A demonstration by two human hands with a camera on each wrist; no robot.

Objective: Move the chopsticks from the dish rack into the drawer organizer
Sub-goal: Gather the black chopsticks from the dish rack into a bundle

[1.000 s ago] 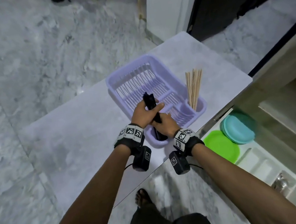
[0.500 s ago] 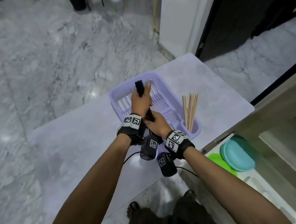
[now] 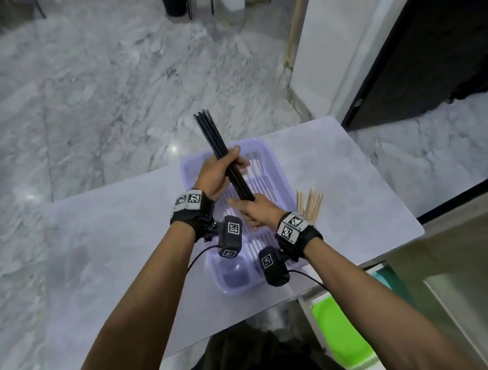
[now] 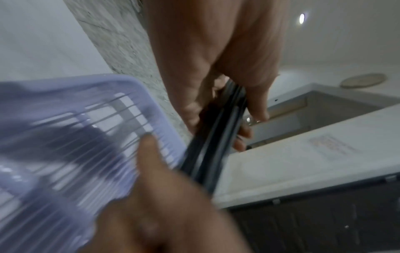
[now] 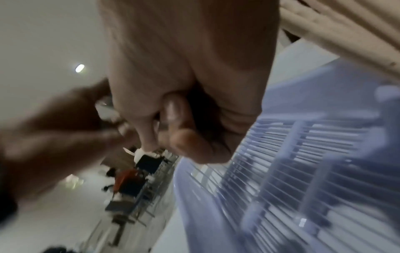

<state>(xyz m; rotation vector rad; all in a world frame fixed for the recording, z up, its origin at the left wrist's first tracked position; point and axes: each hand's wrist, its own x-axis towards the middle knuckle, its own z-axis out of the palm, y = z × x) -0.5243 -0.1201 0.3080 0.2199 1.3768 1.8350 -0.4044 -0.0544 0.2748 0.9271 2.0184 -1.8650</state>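
A bundle of black chopsticks (image 3: 221, 150) is held tilted above the lavender dish rack (image 3: 278, 170) on the grey counter. My left hand (image 3: 222, 172) grips the bundle at its middle, and the left wrist view shows its fingers wrapped round the dark sticks (image 4: 216, 137). My right hand (image 3: 253, 212) holds the bundle's lower end; its fingers (image 5: 190, 145) are curled round something dark over the rack (image 5: 303, 154). Several wooden chopsticks (image 3: 311, 206) stand upright in the rack's right corner cup. The drawer organizer is mostly out of view.
An open drawer at the lower right holds a green plate (image 3: 340, 329) and a teal plate (image 3: 389, 277). The counter (image 3: 104, 253) lies bare to the rack's left. A white wall and a dark doorway (image 3: 437, 45) stand beyond the counter.
Both hands have lifted the black chopstick bundle up out of the rack's front cup, and more of its length now shows above my left hand. The wooden chopsticks have not moved.
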